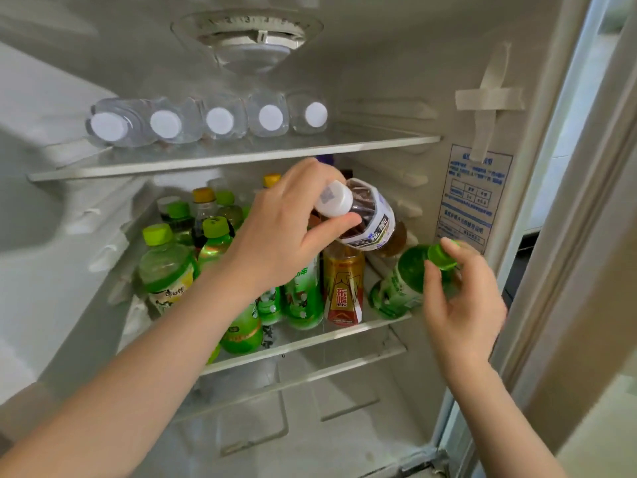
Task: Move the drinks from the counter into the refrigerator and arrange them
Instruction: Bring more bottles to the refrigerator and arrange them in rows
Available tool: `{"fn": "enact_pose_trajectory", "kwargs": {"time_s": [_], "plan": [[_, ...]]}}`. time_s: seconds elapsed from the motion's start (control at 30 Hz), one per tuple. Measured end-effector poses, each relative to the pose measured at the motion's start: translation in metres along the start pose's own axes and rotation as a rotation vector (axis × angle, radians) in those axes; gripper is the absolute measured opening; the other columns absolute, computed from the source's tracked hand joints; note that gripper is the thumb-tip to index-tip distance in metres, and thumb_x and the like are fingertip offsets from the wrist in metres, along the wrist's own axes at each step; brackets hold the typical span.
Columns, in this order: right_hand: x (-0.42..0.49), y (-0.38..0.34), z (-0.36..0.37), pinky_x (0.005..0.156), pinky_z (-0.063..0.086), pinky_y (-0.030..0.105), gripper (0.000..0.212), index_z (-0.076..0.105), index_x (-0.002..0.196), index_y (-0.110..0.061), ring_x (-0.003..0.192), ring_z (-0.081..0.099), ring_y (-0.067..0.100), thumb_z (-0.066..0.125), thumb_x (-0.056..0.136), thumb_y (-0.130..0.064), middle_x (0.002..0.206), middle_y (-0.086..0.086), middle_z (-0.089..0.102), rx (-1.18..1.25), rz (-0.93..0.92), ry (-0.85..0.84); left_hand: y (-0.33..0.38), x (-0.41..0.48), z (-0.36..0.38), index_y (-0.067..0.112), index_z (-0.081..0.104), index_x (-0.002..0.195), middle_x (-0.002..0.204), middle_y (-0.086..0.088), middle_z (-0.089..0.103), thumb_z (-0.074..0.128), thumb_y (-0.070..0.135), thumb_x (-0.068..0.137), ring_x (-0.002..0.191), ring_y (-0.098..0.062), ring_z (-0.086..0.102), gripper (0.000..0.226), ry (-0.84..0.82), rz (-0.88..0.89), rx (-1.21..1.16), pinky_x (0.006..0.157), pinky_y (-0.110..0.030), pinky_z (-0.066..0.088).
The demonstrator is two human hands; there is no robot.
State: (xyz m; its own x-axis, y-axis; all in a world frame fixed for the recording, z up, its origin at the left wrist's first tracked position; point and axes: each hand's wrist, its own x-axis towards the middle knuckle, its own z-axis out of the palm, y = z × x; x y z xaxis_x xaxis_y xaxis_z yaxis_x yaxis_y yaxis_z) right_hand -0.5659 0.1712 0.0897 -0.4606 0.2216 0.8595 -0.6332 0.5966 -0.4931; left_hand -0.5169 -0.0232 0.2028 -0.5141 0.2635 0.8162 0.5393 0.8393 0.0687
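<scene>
- the refrigerator point(51, 132) is wide open and fills pretty much the whole frame; all the action is on the middle shelf point(310, 343), centre of frame
- upper shelf point(241, 155) has a row of water bottles point(220, 120) lying on their sides, white caps facing out; not involved right now
- left half of the middle shelf is packed with upright green bottles point(165, 267); no obvious room there, so I'd guess the free spot is on the right side
- left hand point(286, 222) comes in from lower left; fingers and thumb are wrapped round the neck of a brown tea bottle point(372, 215), right under its white cap point(332, 203)
- the key bit: that tea bottle is in the air, tipped nearly flat; its long axis runs from the cap at centre frame out to the base, which points right and deeper into the fridge; it hangs just above a gold bottle point(343, 288) standing at the shelf front
- so the bottle body lies to the right of the gripping fingers; to stand it up, the base has to drop and the cap swing up, probably into the space behind or beside the gold one
- right hand point(465, 298) is at the right end of the shelf; fingertips are lightly curled and pinching the green cap point(439, 255) of a green tea bottle point(396, 288)
- that one leans with its cap toward the right edge of frame, base on the shelf near the front right corner; can't tell how firm the pinch is
- risk as I see it: the two bottles sit close together, so the lowering base could knock the leaning one
</scene>
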Motion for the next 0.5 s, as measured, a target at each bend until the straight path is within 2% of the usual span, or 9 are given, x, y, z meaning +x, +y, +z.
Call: {"fn": "enact_pose_trajectory", "kwargs": {"time_s": [0.1, 0.2, 0.23, 0.3, 0.37, 0.5], "plan": [[-0.001, -0.007, -0.020, 0.083, 0.055, 0.040, 0.028, 0.064, 0.113, -0.005, 0.103, 0.066, 0.026, 0.067, 0.084, -0.003, 0.112, 0.010, 0.068, -0.001, -0.025, 0.043, 0.001, -0.003, 0.015, 0.006, 0.056, 0.105, 0.100, -0.004, 0.057, 0.054, 0.039, 0.086, 0.086, -0.011, 0.050, 0.039, -0.104, 0.019, 0.019, 0.066, -0.024, 0.036], [-0.003, -0.010, -0.042, 0.077, 0.056, 0.039, 0.028, 0.067, 0.111, -0.010, 0.092, 0.067, 0.018, 0.069, 0.084, -0.007, 0.108, 0.003, 0.070, 0.006, 0.026, -0.011, -0.002, 0.002, 0.034, 0.012, 0.055, 0.104, 0.098, 0.000, 0.060, 0.059, 0.043, 0.086, 0.080, -0.015, 0.054, 0.036, -0.169, 0.067, 0.117, 0.055, -0.019, 0.029], [-0.006, -0.009, -0.049, 0.075, 0.057, 0.039, 0.028, 0.067, 0.110, -0.012, 0.089, 0.067, 0.016, 0.069, 0.083, -0.008, 0.107, 0.001, 0.070, 0.005, 0.050, -0.033, -0.003, 0.005, 0.041, 0.014, 0.056, 0.103, 0.098, 0.000, 0.061, 0.061, 0.043, 0.086, 0.081, -0.016, 0.056, 0.034, -0.185, 0.088, 0.162, 0.056, -0.018, 0.028], [-0.014, -0.006, -0.060, 0.070, 0.057, 0.040, 0.029, 0.067, 0.110, -0.013, 0.083, 0.066, 0.016, 0.071, 0.082, -0.008, 0.105, -0.001, 0.070, -0.023, 0.081, -0.067, -0.007, 0.011, 0.060, 0.015, 0.058, 0.102, 0.100, 0.000, 0.063, 0.061, 0.044, 0.085, 0.094, -0.020, 0.056, 0.034, -0.234, 0.121, 0.239, 0.066, -0.026, 0.035], [-0.022, -0.003, -0.067, 0.071, 0.057, 0.040, 0.031, 0.068, 0.109, -0.016, 0.086, 0.068, 0.017, 0.072, 0.080, -0.008, 0.105, -0.002, 0.070, -0.064, 0.103, -0.086, -0.013, 0.016, 0.078, 0.016, 0.058, 0.104, 0.104, 0.000, 0.063, 0.057, 0.047, 0.087, 0.105, -0.022, 0.051, 0.036, -0.286, 0.103, 0.280, 0.080, -0.035, 0.033], [-0.032, 0.005, -0.075, 0.068, 0.058, 0.038, 0.034, 0.068, 0.109, -0.020, 0.087, 0.069, 0.018, 0.074, 0.077, -0.007, 0.104, -0.003, 0.071, -0.120, 0.119, -0.108, -0.029, 0.033, 0.100, 0.020, 0.057, 0.113, 0.106, -0.001, 0.064, 0.048, 0.052, 0.090, 0.105, -0.025, 0.051, 0.040, -0.306, -0.012, 0.344, 0.084, -0.039, 0.030]]}}
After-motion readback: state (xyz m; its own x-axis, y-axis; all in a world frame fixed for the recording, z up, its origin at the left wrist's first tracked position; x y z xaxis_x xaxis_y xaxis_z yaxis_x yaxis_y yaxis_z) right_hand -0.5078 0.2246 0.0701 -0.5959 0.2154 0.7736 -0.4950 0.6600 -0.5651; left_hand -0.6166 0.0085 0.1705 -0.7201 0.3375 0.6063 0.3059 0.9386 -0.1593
